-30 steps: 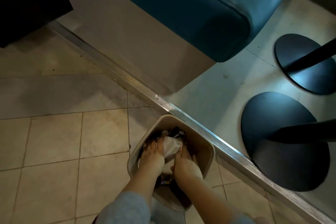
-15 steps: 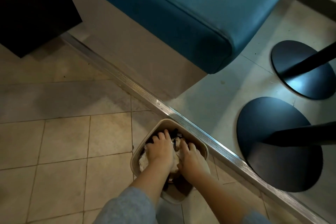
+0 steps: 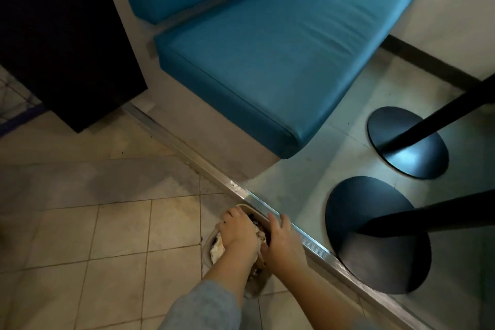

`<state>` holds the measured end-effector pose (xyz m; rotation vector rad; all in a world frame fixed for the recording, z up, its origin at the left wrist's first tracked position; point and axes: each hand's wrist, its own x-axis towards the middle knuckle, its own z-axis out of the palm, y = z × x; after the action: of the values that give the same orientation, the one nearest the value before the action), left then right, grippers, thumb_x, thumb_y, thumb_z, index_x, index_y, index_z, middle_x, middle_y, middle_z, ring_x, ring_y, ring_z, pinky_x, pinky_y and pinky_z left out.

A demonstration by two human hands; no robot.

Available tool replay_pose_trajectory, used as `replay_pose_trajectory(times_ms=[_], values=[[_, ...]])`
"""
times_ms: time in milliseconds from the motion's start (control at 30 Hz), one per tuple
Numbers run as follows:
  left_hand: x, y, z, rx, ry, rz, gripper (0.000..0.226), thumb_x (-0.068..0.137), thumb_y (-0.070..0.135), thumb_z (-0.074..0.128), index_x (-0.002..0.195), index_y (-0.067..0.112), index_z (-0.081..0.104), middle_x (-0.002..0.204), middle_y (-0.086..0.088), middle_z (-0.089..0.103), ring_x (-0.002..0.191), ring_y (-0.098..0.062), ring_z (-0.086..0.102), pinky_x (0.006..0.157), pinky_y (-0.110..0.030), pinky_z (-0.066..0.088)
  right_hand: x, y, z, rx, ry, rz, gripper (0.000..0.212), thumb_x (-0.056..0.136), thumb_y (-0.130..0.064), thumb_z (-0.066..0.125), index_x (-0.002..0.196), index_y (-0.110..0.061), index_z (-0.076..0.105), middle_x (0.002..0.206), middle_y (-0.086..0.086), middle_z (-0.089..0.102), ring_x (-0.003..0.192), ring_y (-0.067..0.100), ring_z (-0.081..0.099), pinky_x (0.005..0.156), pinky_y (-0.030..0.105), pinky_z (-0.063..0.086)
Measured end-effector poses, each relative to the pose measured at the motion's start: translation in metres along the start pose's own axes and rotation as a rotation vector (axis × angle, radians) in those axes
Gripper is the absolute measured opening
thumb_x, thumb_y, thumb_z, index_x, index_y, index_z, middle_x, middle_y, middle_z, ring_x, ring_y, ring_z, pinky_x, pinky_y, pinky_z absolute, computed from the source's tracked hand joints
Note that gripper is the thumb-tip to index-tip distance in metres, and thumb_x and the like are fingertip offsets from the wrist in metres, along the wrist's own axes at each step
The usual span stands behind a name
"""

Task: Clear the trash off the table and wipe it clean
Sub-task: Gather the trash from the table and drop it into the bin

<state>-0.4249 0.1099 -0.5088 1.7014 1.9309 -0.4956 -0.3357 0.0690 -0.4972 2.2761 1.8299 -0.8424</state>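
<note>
A small beige trash bin stands on the tiled floor beside a metal floor strip. Crumpled white paper and dark scraps of trash fill it. My left hand is inside the bin and presses down on the trash, its fingers reaching toward the far rim. My right hand lies over the bin's right side, with its fingertips at the rim by the strip. Both hands hide most of the bin's contents. The table top is out of view.
A teal padded bench sits behind the bin. Two round black table bases with dark posts stand on the raised floor to the right. The metal strip marks a step. A dark cabinet fills the upper left.
The view has pulled up and back, showing more of the bench. My right hand slid from the middle of the trash to the bin's right rim; my left hand keeps pressing.
</note>
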Motion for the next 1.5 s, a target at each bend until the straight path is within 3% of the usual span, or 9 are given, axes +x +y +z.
replay_pose_trajectory(times_ms=[233,467,633,733,867,1033,1267,1367,1500], values=[[-0.081,0.0,-0.124,-0.156,0.116,-0.052,0.046,0.097,0.014,0.04,0.14,0.003,0.031,0.139,-0.012,0.039,0.126,-0.025,0.042,0.1,-0.034,0.04,-0.079,-0.054,-0.109,0.212,0.191,0.127,0.067,0.089,-0.01,0.047,0.149,-0.023,0.023,0.153,0.008,0.023,0.136,0.027,0.033,0.11,0.039,0.035],[-0.159,0.019,-0.252,-0.351,0.238,-0.02,0.043,0.101,0.008,0.019,0.14,0.0,0.033,0.143,-0.017,0.038,0.129,-0.031,0.04,0.102,-0.041,0.036,-0.145,-0.107,-0.229,0.518,0.381,0.043,0.071,0.09,-0.001,0.041,0.151,-0.024,0.014,0.153,0.002,0.02,0.138,0.02,0.026,0.112,0.035,0.031],[-0.194,0.048,-0.328,-0.386,0.338,0.049,0.04,0.099,0.008,0.033,0.138,0.004,0.034,0.139,-0.016,0.038,0.125,-0.032,0.042,0.099,-0.041,0.038,-0.174,-0.112,-0.311,0.558,0.511,-0.047,0.072,0.086,0.0,0.044,0.151,-0.015,0.015,0.147,0.008,0.026,0.132,0.025,0.032,0.108,0.029,0.03],[-0.217,0.079,-0.37,-0.367,0.393,0.154,0.052,0.093,0.01,0.049,0.142,0.006,0.03,0.138,-0.013,0.037,0.125,-0.03,0.041,0.098,-0.039,0.039,-0.181,-0.094,-0.367,0.588,0.607,-0.029,0.073,0.084,0.003,0.042,0.15,-0.013,0.018,0.145,0.007,0.028,0.129,0.023,0.036,0.107,0.029,0.033],[-0.246,0.134,-0.408,-0.346,0.446,0.309,0.066,0.086,0.01,0.058,0.144,0.01,0.025,0.139,-0.013,0.032,0.126,-0.03,0.039,0.098,-0.037,0.039,-0.189,-0.045,-0.433,0.619,0.736,0.045,0.063,0.086,-0.001,0.041,0.146,-0.014,0.028,0.138,0.006,0.034,0.122,0.024,0.042,0.101,0.027,0.037],[-0.265,0.219,-0.437,-0.321,0.475,0.535,0.064,0.088,0.017,0.056,0.144,0.011,0.025,0.141,-0.013,0.03,0.125,-0.03,0.036,0.096,-0.039,0.042,-0.19,0.054,-0.502,0.569,0.815,0.242,0.062,0.089,-0.008,0.044,0.148,-0.02,0.026,0.154,0.005,0.019,0.139,0.027,0.028,0.11,0.037,0.032],[-0.273,0.35,-0.441,-0.142,0.518,0.697,0.062,0.09,0.023,0.053,0.144,0.013,0.024,0.144,-0.012,0.026,0.126,-0.028,0.034,0.096,-0.037,0.038,-0.194,0.22,-0.564,0.363,0.88,0.397,0.061,0.084,-0.015,0.055,0.142,-0.021,0.036,0.148,0.008,0.032,0.13,0.028,0.038,0.1,0.038,0.041],[-0.275,0.411,-0.438,-0.089,0.508,0.747,0.063,0.091,0.027,0.052,0.144,0.015,0.023,0.146,-0.013,0.024,0.13,-0.028,0.031,0.099,-0.037,0.036,-0.196,0.293,-0.588,0.229,0.831,0.461,0.059,0.087,-0.031,0.058,0.141,-0.023,0.036,0.145,0.009,0.036,0.131,0.027,0.037,0.104,0.037,0.036],[-0.267,0.476,-0.428,-0.056,0.471,0.794,0.076,0.087,0.046,0.057,0.147,0.017,0.019,0.15,-0.011,0.02,0.136,-0.028,0.024,0.105,-0.039,0.03,-0.19,0.371,-0.604,0.11,0.588,0.507,0.083,0.079,-0.059,0.062,0.147,-0.035,0.022,0.154,0.01,0.02,0.141,0.03,0.021,0.113,0.044,0.024]])
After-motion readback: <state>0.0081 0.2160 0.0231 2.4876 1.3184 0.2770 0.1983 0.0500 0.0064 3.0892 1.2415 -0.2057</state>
